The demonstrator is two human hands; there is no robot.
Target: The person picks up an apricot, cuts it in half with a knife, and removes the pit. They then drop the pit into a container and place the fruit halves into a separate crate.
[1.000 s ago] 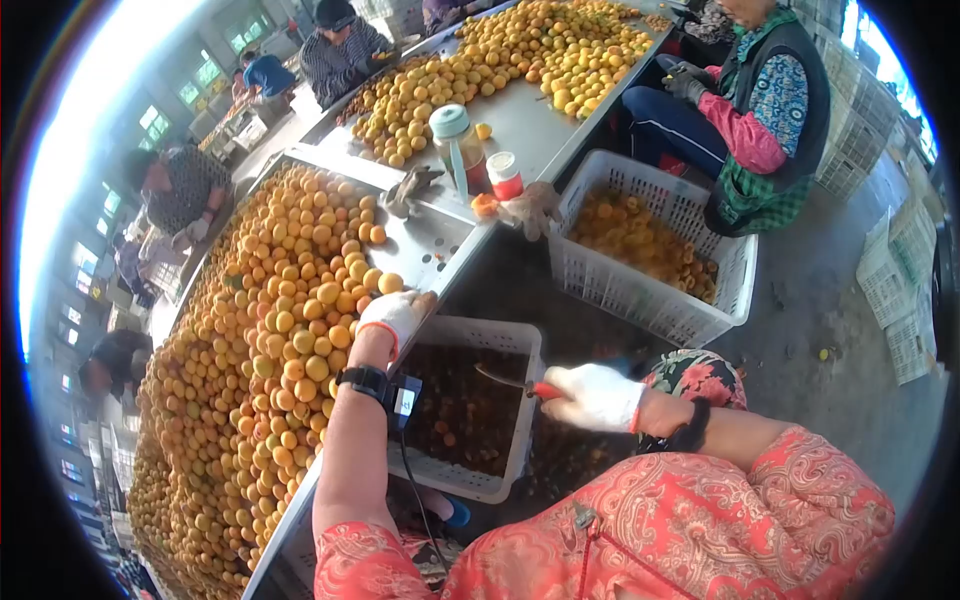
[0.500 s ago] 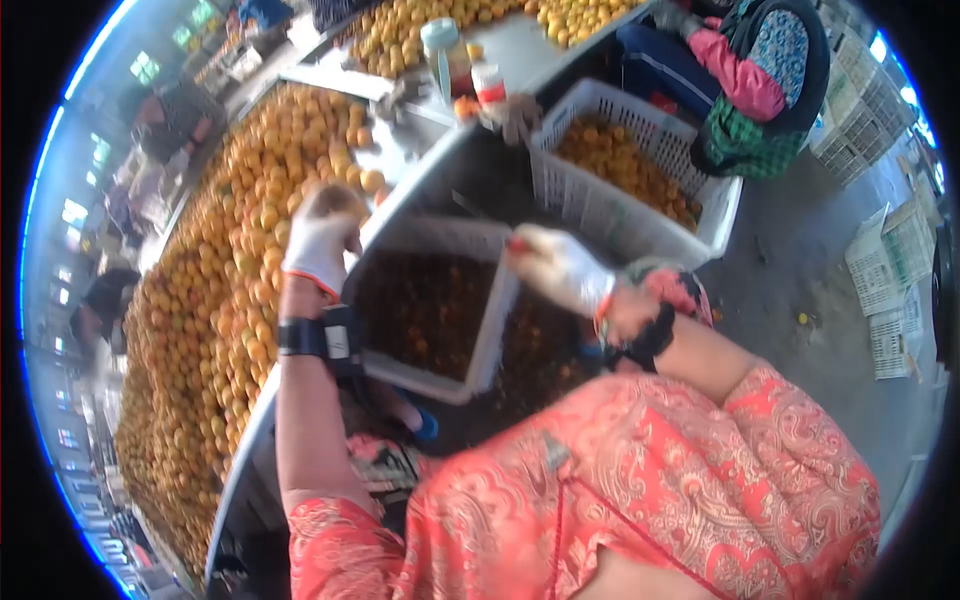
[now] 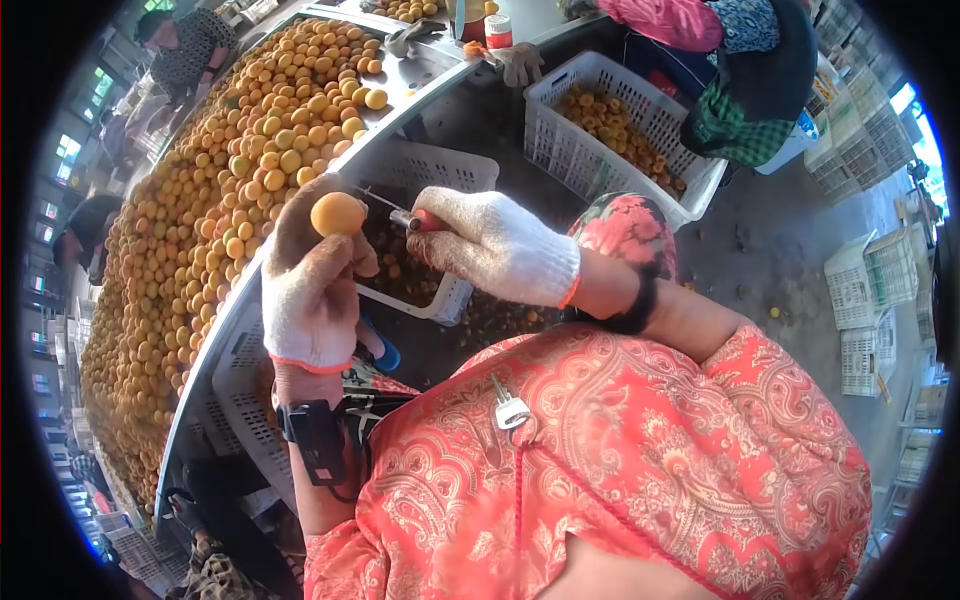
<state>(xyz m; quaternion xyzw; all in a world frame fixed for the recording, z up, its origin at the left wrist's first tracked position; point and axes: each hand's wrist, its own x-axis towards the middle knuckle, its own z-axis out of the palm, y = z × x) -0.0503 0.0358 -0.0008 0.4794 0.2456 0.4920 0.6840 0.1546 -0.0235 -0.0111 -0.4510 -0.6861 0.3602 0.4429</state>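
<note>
My left hand [image 3: 312, 285], in a stained white glove, is closed round an apricot [image 3: 338, 214] held up over the table's edge. In my gloved right hand [image 3: 490, 240] is a small tool with a red handle [image 3: 428, 220] and a thin metal shaft [image 3: 382, 198] that points at the apricot. A small gap seems to lie between the tool's tip and the fruit. Beneath both hands stands a white plastic crate [image 3: 455, 168] with dark orange pieces inside, partly hidden by my hands. Left of my left hand, a large heap of apricots [image 3: 230, 190] covers the metal table [image 3: 215, 325].
A second white crate [image 3: 620, 165] with orange fruit pieces stands ahead on the right, beside a person in a pink sleeve [image 3: 665, 22]. A red-and-white jar [image 3: 498, 32] and a grey glove [image 3: 522, 64] rest at the table's edge. Stacked crates [image 3: 870, 130] line the right side.
My left hand has come back from the heap with an apricot. My right hand has moved left, bringing the tool close to it. The view has shifted and is sharper.
</note>
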